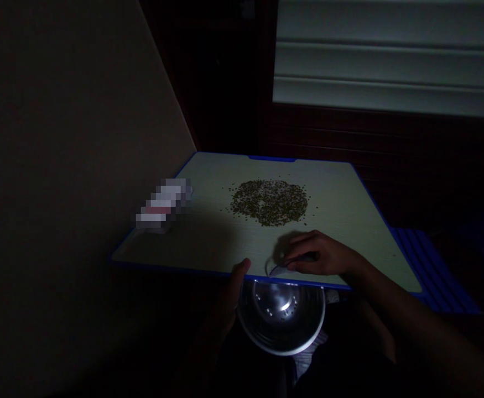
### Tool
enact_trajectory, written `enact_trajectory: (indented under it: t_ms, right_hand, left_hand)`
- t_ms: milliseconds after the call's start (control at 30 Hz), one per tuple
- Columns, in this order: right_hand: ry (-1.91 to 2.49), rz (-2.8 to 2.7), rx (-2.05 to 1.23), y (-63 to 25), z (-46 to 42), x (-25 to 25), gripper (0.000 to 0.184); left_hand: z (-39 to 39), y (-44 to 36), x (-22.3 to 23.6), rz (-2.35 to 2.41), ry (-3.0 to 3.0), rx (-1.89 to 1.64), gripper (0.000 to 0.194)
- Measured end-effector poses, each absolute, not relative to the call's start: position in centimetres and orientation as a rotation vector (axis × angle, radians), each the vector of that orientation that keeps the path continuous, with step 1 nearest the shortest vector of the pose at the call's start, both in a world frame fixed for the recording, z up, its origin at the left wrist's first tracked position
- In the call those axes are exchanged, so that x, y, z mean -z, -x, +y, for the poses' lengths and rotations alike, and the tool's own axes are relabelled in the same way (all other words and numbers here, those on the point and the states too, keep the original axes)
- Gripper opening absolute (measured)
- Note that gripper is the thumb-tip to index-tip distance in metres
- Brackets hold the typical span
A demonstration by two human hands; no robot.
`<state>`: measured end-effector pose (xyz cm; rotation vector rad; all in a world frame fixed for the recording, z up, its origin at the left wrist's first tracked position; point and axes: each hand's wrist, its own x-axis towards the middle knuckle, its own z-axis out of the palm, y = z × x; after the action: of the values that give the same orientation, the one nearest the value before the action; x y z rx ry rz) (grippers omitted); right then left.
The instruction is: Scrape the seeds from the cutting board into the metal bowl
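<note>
My right hand (pixel 318 254) is over the table's near edge, its fingers closed around the dark handle of a small spoon-like tool (pixel 281 270). The tool's pale end rests at the edge, its exact shape unclear in the dim light. My left hand (pixel 235 284) is at the same edge, thumb raised against it; the other fingers are hidden. Beside that hand, just under the edge, sits a shiny metal bowl (pixel 281 342) with a few small grains inside. A loose pile of small brownish-green grains (pixel 272 202) is spread beyond my right hand.
The pale folding table (pixel 337 221) has a blue rim. A blurred white and red packet (pixel 162 204) lies at its left side, near a plain wall (pixel 79 138). Blue ribbed plastic (pixel 432 271) is at the right. Pale slats (pixel 391 61) hang behind.
</note>
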<state>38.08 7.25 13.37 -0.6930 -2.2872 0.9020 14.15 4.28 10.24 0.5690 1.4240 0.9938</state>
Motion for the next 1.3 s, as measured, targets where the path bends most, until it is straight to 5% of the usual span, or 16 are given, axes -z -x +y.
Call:
enact_trajectory:
  t_ms: [167, 567, 1300]
  right_hand:
    - [0.749, -2.266, -0.866, -38.1, 7.3, -13.2, 0.013]
    - [1.441, -1.734, -0.153, -39.9, 8.3, -12.0, 0.024]
    - [1.378, -1.951, -0.204, -39.6, 8.4, -11.9, 0.031]
  left_hand:
    - [4.4, -14.0, -9.1, 1.406, -0.592, -1.009, 0.030]
    - [4.3, -13.8, -8.9, 1.358, -0.665, -1.036, 0.031]
    - [4.1, -14.7, -10.5, 1.382, -0.590, -1.055, 0.013]
